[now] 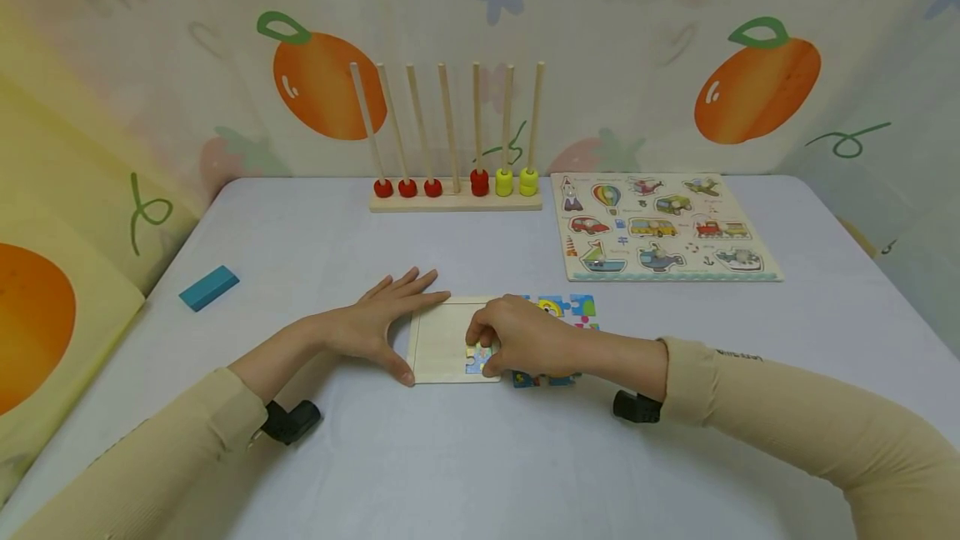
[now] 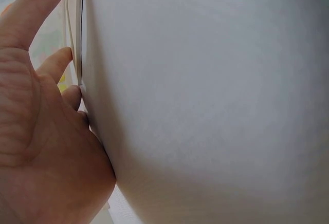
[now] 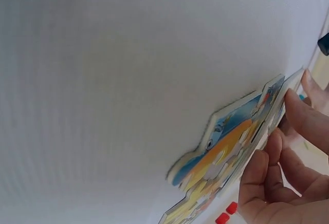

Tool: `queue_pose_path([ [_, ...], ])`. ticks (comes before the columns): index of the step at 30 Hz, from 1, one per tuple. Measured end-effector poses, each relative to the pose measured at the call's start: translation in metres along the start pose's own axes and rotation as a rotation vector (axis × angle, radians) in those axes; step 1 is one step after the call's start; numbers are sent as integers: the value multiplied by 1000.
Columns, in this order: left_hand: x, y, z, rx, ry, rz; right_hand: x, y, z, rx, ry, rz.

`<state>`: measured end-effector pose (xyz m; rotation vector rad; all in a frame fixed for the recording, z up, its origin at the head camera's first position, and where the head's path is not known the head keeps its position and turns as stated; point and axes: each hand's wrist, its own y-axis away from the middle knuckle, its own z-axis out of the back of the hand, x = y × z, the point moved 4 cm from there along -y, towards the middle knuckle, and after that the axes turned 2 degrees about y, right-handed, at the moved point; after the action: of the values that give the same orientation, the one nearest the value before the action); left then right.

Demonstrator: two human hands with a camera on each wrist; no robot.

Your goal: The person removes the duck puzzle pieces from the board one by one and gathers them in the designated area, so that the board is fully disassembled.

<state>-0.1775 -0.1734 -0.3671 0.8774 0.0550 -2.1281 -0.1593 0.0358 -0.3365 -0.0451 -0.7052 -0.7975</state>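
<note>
A shallow wooden puzzle tray [image 1: 438,344] lies in the middle of the table. My left hand [image 1: 378,319] has its fingers spread along the tray's left side, thumb at the lower corner and fingertips at the upper edge; the left wrist view shows the palm [image 2: 46,142] beside the rim. With thumb and fingers, my right hand [image 1: 528,338] pinches a jigsaw piece [image 1: 476,361] in the tray's lower right part. Joined jigsaw pieces [image 1: 582,305] lie right of the tray, partly hidden under the right hand; in the right wrist view their colourful edge [image 3: 226,131] shows beside the fingers [image 3: 254,175].
Behind stands a wooden peg abacus [image 1: 450,203] with red and yellow beads. A vehicle picture board [image 1: 630,211] lies at the back right. A blue block [image 1: 209,287] rests on the left of the white-covered table [image 1: 420,473]. A fruit-print cloth [image 1: 600,65] hangs behind.
</note>
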Motion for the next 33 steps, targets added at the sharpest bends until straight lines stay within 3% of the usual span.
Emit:
queue_pose_path([
  [10, 1, 0, 0, 0, 5, -4, 1, 1, 1, -25, 55, 31],
  [33, 0, 0, 0, -3, 9, 6, 2, -1, 2, -22, -31, 41],
])
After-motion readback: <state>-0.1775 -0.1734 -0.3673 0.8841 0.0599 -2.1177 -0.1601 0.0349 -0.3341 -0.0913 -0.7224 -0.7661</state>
